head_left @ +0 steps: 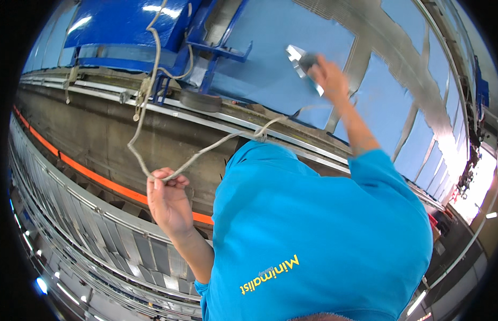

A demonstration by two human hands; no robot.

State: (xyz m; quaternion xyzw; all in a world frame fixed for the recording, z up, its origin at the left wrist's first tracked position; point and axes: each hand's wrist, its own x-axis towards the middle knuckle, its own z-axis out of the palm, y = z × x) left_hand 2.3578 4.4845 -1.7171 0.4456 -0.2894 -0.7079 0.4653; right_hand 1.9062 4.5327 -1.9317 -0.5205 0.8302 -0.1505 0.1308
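My left hand [171, 206] pinches a pale cord [203, 151] between thumb and fingers, beside the gap left of my body. One stretch of the cord climbs from there to the blue metal carriage; another runs right, toward my right forearm. My right hand [329, 80] is closed on the dark grip of a shiny silver iron [298, 56], over a light blue fabric panel [270, 37] on the long table. Motion smears this hand and the iron, so I cannot tell whether the iron touches the fabric.
The blue carriage [115, 27] stands at the upper left, above metal rails [227, 116] along the table edge. More cut blue panels [377, 91] lie to the right. An orange strip [94, 174] borders another long table [115, 227] at lower left.
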